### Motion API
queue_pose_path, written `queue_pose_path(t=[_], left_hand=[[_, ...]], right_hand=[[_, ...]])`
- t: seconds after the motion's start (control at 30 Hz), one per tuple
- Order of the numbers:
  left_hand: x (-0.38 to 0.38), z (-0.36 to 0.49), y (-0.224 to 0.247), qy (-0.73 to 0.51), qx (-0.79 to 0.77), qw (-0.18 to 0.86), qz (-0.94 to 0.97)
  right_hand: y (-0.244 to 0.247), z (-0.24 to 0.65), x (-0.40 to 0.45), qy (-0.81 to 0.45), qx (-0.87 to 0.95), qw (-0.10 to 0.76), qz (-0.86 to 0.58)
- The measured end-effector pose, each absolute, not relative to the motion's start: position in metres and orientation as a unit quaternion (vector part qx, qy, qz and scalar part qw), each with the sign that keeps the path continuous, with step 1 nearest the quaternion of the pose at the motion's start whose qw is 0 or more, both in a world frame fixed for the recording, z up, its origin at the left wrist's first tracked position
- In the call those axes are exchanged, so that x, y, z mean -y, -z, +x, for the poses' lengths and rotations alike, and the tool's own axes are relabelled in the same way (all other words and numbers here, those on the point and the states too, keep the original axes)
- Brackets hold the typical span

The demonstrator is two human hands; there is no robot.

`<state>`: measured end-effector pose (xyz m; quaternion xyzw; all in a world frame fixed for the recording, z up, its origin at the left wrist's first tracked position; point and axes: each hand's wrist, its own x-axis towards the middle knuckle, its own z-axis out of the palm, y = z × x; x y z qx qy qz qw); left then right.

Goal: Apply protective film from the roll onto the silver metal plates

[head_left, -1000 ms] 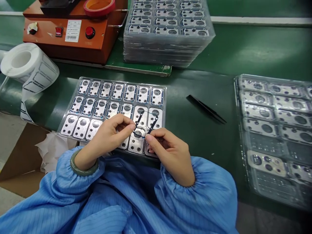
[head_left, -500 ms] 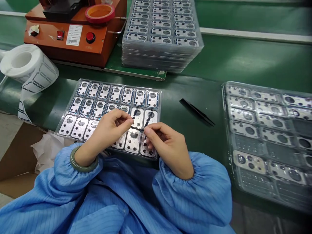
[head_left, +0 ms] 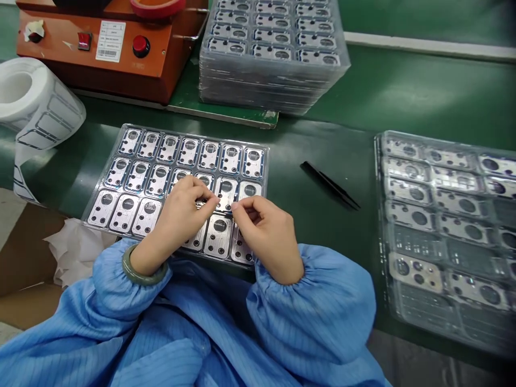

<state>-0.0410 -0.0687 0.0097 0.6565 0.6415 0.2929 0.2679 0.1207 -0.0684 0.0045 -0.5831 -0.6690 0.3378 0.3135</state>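
A clear plastic tray (head_left: 93, 185) of metal plates lies in front of me, each plate with a large round window and small dark holes. My left hand (head_left: 188, 207) has thumb and index finger pinched at the lower left corner of a plate (head_left: 226, 192) in the middle row. Closed in a similar pinch, my right hand (head_left: 262, 228) meets its lower right corner. A thin dark frame-shaped strip (head_left: 217, 185) runs along that plate's edge towards both fingertips, where its ends are hidden. The upper row's plates carry the same dark blue edging; the front row's plates look bare.
Black tweezers (head_left: 330, 185) lie right of the tray. Further right is another clear tray (head_left: 415, 242), partly filled with plates. Stacked trays (head_left: 258, 80) stand behind, beside an orange machine (head_left: 92, 70). A roll of white backing (head_left: 60, 107) with dark outlines sits at left, above a cardboard box (head_left: 28, 258).
Two dark strip lengths stood out loosely between my hands over the plates; now the strip follows one plate's edge. My right hand has moved slightly left and up, closer to my left.
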Motion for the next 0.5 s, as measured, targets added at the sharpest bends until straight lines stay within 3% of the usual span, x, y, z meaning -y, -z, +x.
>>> queue_pose_path(t=[0.5], left_hand=[[0.0685, -0.0395, -0.0057, -0.294, -0.641, 0.24, 0.668]], right_hand=[[-0.0037, 0.1176, 0.0684, -0.309, 0.676, 0.299, -0.598]])
